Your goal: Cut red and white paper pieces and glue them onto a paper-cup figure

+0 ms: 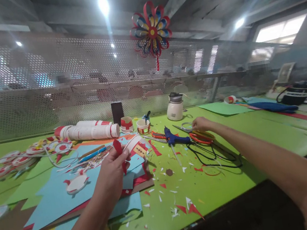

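Red cut paper (124, 167) is pinched between the thumb and fingers of my left hand (114, 169). Just beyond those fingers is a curved white paper piece with a red and yellow pattern (139, 149); I cannot tell whether the hand also holds it. My right hand (201, 124) reaches across the table, fingers closed at the handles of orange-handled scissors (200, 138) lying with the blades to the left. Beside them rests a blue glue gun (176, 138), its black cord (218, 157) looped nearby.
Coloured paper sheets (59, 200) lie under my left arm, with a white paper disc (77, 183) on top. Stacked white cups (92, 131), a decorated cup (143, 126) and a white kettle-like jar (175, 109) stand behind. Paper scraps (181, 207) litter the green table (234, 145).
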`<state>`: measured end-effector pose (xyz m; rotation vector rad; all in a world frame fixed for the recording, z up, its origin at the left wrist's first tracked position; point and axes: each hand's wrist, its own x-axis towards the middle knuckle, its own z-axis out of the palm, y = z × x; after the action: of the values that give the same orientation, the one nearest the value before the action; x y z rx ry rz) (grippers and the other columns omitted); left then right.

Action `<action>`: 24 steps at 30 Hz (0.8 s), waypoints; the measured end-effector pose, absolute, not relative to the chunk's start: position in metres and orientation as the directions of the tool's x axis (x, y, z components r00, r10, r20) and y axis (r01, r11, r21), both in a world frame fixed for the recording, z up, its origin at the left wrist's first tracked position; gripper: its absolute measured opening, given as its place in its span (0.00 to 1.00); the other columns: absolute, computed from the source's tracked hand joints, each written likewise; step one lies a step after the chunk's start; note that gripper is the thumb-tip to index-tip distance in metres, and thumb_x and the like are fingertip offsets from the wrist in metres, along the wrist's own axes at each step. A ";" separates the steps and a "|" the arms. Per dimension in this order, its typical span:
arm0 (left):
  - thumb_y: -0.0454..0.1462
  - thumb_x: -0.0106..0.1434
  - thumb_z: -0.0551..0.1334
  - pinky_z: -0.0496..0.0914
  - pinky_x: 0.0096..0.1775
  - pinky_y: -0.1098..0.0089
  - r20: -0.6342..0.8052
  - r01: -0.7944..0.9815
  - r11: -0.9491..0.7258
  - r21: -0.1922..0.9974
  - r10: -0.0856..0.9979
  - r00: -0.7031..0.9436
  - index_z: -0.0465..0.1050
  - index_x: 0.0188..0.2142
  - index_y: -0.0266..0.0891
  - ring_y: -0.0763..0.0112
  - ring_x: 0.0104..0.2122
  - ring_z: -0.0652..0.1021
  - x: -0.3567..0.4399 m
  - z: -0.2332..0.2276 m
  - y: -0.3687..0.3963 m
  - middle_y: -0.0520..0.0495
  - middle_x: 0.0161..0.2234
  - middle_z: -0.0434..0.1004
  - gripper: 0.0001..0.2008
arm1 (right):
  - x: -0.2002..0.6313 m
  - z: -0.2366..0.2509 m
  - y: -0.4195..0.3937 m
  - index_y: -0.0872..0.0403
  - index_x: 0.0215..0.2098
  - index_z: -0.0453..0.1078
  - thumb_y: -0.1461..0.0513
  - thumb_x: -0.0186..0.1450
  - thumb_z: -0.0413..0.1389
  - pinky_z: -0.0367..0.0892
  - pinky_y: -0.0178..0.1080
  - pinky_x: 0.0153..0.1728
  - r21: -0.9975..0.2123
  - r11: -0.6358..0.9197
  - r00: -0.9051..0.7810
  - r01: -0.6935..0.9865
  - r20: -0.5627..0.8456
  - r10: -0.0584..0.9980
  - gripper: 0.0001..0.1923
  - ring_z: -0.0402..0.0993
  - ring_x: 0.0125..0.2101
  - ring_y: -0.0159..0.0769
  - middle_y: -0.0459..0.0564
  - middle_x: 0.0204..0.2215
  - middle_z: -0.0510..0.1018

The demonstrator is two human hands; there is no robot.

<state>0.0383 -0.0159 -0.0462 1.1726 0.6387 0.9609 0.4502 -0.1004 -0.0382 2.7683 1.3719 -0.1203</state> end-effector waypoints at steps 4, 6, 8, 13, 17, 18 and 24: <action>0.42 0.49 0.68 0.61 0.30 0.76 0.033 -0.276 0.114 0.954 0.878 0.477 0.70 0.33 0.38 0.78 0.28 0.67 0.037 -0.047 -0.017 0.54 0.28 0.66 0.15 | 0.455 -0.037 -0.101 0.55 0.50 0.65 0.58 0.65 0.52 0.69 0.46 0.42 0.020 -0.619 0.617 0.785 -0.104 0.780 0.15 0.71 0.43 0.39 0.52 0.48 0.70; 0.42 0.48 0.68 0.61 0.30 0.76 0.026 -0.281 0.125 0.952 0.877 0.479 0.70 0.34 0.38 0.78 0.28 0.67 0.037 -0.046 -0.018 0.54 0.28 0.67 0.15 | 0.455 -0.035 -0.101 0.55 0.50 0.65 0.58 0.65 0.52 0.69 0.46 0.41 0.025 -0.624 0.623 0.781 -0.113 0.774 0.16 0.71 0.43 0.39 0.52 0.48 0.70; 0.41 0.48 0.68 0.61 0.30 0.76 0.027 -0.295 0.131 0.946 0.879 0.476 0.70 0.34 0.39 0.78 0.28 0.67 0.036 -0.045 -0.019 0.55 0.28 0.67 0.15 | 0.454 -0.034 -0.100 0.55 0.50 0.65 0.58 0.65 0.52 0.69 0.46 0.41 0.025 -0.626 0.623 0.780 -0.133 0.771 0.16 0.71 0.43 0.39 0.52 0.48 0.70; 0.41 0.48 0.68 0.60 0.27 0.77 0.038 -0.336 0.135 0.932 0.887 0.461 0.69 0.32 0.37 0.79 0.26 0.66 0.037 -0.043 -0.020 0.55 0.25 0.66 0.14 | 0.449 -0.029 -0.103 0.55 0.50 0.65 0.58 0.65 0.52 0.69 0.46 0.41 0.023 -0.623 0.609 0.782 -0.244 0.755 0.16 0.71 0.43 0.39 0.52 0.48 0.70; 0.41 0.47 0.68 0.60 0.26 0.76 0.047 -0.354 0.121 0.927 0.901 0.430 0.70 0.33 0.36 0.79 0.24 0.66 0.039 -0.043 -0.020 0.55 0.23 0.66 0.15 | 0.447 -0.028 -0.109 0.56 0.50 0.64 0.59 0.65 0.53 0.69 0.46 0.40 0.014 -0.625 0.590 0.780 -0.347 0.729 0.17 0.71 0.42 0.38 0.53 0.47 0.71; 0.41 0.48 0.68 0.60 0.26 0.76 0.049 -0.352 0.114 0.929 0.905 0.423 0.70 0.33 0.36 0.79 0.24 0.66 0.039 -0.044 -0.020 0.55 0.23 0.66 0.15 | 0.447 -0.029 -0.110 0.56 0.50 0.64 0.59 0.65 0.53 0.70 0.45 0.39 0.010 -0.621 0.581 0.784 -0.365 0.727 0.16 0.72 0.41 0.38 0.52 0.46 0.71; 0.41 0.47 0.68 0.58 0.25 0.75 0.094 -0.371 0.084 0.925 0.896 0.435 0.71 0.30 0.35 0.79 0.22 0.65 0.040 -0.044 -0.020 0.54 0.22 0.66 0.14 | 0.454 -0.041 -0.113 0.59 0.55 0.61 0.65 0.61 0.57 0.69 0.35 0.26 -0.032 -0.580 0.529 0.814 -0.370 0.764 0.24 0.73 0.26 0.33 0.50 0.29 0.76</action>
<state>0.0395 -0.0199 -0.0440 1.1096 0.5920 1.0323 0.4538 -0.1129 -0.0410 2.6179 1.3600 -0.5247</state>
